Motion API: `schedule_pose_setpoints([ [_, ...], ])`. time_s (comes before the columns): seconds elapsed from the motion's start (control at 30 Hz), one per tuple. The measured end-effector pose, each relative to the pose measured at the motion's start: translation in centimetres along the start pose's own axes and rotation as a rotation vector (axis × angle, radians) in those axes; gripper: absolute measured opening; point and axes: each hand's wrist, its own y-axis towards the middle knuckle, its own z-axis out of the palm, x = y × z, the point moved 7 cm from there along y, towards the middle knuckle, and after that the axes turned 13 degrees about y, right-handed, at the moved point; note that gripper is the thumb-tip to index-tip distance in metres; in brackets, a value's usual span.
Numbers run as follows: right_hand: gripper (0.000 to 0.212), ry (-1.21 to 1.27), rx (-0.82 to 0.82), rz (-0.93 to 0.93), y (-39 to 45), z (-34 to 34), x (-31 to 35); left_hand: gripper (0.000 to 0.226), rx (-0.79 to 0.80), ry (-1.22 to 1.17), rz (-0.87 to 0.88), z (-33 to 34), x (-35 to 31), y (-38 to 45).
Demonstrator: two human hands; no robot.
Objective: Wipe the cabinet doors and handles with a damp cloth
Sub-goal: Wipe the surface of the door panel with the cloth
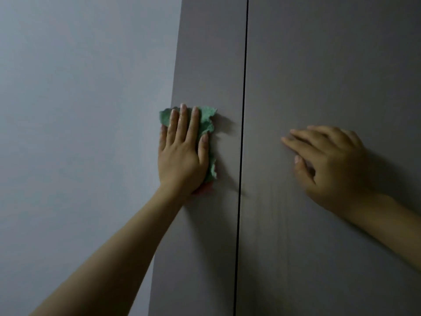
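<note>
Two tall grey cabinet doors fill the view, a narrow left door (209, 53) and a wide right door (330, 65), split by a dark vertical gap (242, 133). A crumpled green cloth (206, 124) lies flat against the left door near its left edge. My left hand (182, 153) presses it there with straight fingers spread over it. My right hand (330, 163) rests on the right door with loosely bent fingers and holds nothing. No handle shows in this view.
A plain pale blue-grey wall (79, 133) runs along the left of the cabinet and meets the left door's outer edge. The light is dim.
</note>
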Motion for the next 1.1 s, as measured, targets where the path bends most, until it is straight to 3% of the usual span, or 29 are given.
schedule_pose_setpoints([
  [0.17, 0.039, 0.023, 0.054, -0.032, -1.7, -0.9, -0.5, 0.058, 0.006, 0.022, 0.36, 0.3, -4.2, -8.8],
  [0.23, 0.041, 0.031, 0.096, -0.04, -2.1, -1.0, -0.6, 0.057, 0.004, 0.041, 0.439, 0.4, -4.0, -8.4],
  [0.3, 0.041, 0.042, 0.123, -0.034, -2.1, -0.9, -0.8, 0.057, -0.012, 0.044, 0.374, 0.2, -3.5, -5.7],
  [0.43, 0.044, 0.081, 0.118, -0.005, -1.7, -0.8, -1.2, 0.059, 0.0, 0.001, 0.075, 0.1, -3.2, -2.6],
  [0.5, 0.045, 0.101, 0.123, 0.001, -1.5, -0.8, -1.5, 0.059, -0.004, -0.003, 0.179, 0.0, -5.5, -5.4],
  [0.6, 0.047, 0.096, 0.123, -0.014, -1.9, -0.9, -1.6, 0.057, 0.006, 0.017, 0.486, 0.0, -8.4, -10.8],
  [0.67, 0.048, 0.088, 0.135, -0.023, -2.2, -0.8, -1.5, 0.056, 0.011, 0.032, 0.582, 0.2, -8.1, -10.3],
  [0.7, 0.049, 0.084, 0.141, -0.021, -2.2, -0.8, -1.5, 0.056, -0.003, 0.037, 0.556, 0.1, -7.6, -9.0],
  [0.83, 0.047, 0.075, 0.136, -0.004, -2.2, -0.8, -1.4, 0.057, -0.013, -0.003, 0.177, -0.2, -6.0, -5.4],
  [0.9, 0.047, 0.063, 0.132, -0.01, -2.3, -0.6, -1.2, 0.058, 0.005, -0.027, 0.261, -0.1, -8.0, -9.1],
  [1.03, 0.047, 0.026, 0.123, -0.006, -2.7, -0.6, -1.0, 0.056, 0.03, -0.004, 0.662, 0.1, -9.7, -16.2],
  [1.1, 0.048, 0.015, 0.134, -0.001, -3.0, -0.5, -0.9, 0.056, 0.031, 0.014, 0.595, 0.5, -7.7, -14.7],
])
